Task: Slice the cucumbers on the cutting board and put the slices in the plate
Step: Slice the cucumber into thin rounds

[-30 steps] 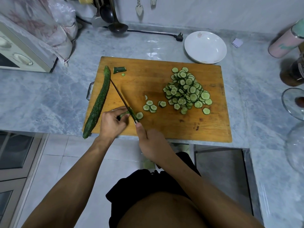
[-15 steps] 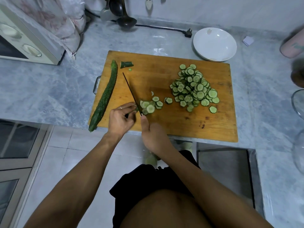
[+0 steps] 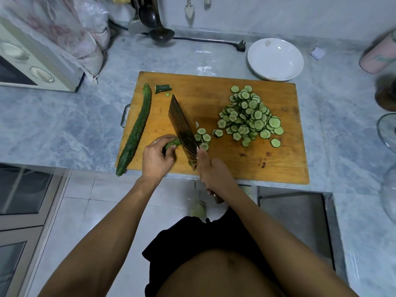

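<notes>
Hands came first from where I stood: the right hand [image 3: 211, 172] was wrapped round the handle of a cleaver [image 3: 183, 130], thumb laid along the blade's base, the blade tilted so its broad flat showed. The left hand [image 3: 157, 156] was curled over the last stub [image 3: 172, 143] of a cucumber, fingertips pinching it against the board [image 3: 246, 159] just left of the blade. With so little left to hold, I judged the safe way was to tuck the fingertips back, keep the knuckles against the flat, and make short, straight-down cuts, or simply leave the end piece. A few fresh slices [image 3: 203, 137] lay just right of the blade, the main heap [image 3: 249, 116] further right. A whole cucumber [image 3: 136, 130] lay along the board's left edge, uncut, with a trimmed end [image 3: 162, 88] near its far tip. Beyond the board, on the bench [image 3: 64, 125], the white plate [image 3: 275, 58] held no slices.
</notes>
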The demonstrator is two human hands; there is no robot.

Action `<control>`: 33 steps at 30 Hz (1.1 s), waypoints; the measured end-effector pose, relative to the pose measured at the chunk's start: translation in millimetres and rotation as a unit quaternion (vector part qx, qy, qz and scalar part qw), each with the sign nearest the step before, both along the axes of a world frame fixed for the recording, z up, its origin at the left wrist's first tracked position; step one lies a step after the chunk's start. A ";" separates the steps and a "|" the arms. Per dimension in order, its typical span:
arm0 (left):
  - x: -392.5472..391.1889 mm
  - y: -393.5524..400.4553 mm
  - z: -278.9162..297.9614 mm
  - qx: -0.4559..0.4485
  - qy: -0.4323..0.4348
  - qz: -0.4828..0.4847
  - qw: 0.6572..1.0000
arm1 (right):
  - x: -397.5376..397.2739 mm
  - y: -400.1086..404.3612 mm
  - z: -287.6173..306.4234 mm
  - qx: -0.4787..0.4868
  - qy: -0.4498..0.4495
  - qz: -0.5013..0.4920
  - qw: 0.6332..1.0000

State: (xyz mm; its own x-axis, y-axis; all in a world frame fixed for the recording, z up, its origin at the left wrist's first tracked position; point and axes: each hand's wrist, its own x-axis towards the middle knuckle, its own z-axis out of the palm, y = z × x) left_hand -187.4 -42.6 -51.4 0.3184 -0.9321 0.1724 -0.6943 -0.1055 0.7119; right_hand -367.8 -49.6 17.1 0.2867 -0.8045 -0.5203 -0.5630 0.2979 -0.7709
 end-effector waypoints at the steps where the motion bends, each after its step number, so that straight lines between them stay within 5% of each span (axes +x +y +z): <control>1: 0.0 -0.1 -0.3 0.001 0.002 0.001 1.000 | -3.1 -2.6 0.5 -0.001 -0.003 0.000 1.000; 14: -17.4 -15.7 4.8 0.008 0.023 -0.014 1.000 | -55.9 -37.4 13.0 -0.037 0.009 -0.060 0.998; 23: -20.2 -9.2 10.7 0.043 0.067 0.131 0.988 | -14.1 -28.2 13.4 0.035 -0.043 0.008 0.998; 33: -31.6 -16.0 20.6 0.067 0.053 0.133 0.987 | -74.6 -53.3 9.4 0.050 -0.036 -0.055 0.997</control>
